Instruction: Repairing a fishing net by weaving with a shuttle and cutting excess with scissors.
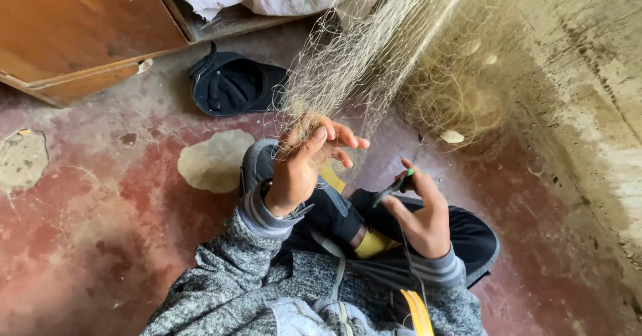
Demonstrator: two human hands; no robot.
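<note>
We are mid-mend on the fishing net (pixel 374 55): our left hand (pixel 304 165) has its grip closed on a gathered bunch of mesh, held taut above our lap, while our right hand (pixel 421 215) pinches a dark netting needle (pixel 394 189) with a green tip, twine trailing down. The next move, we judge, calls for steady tension and a precise pass of the needle through one mesh. The net is pale, fine and tangled, hanging from above and piling against the concrete wall (pixel 588 108) over the red floor (pixel 100 209)

Grey marled hooded sweater with striped cuffs, dark trousers, yellow trim.
</note>
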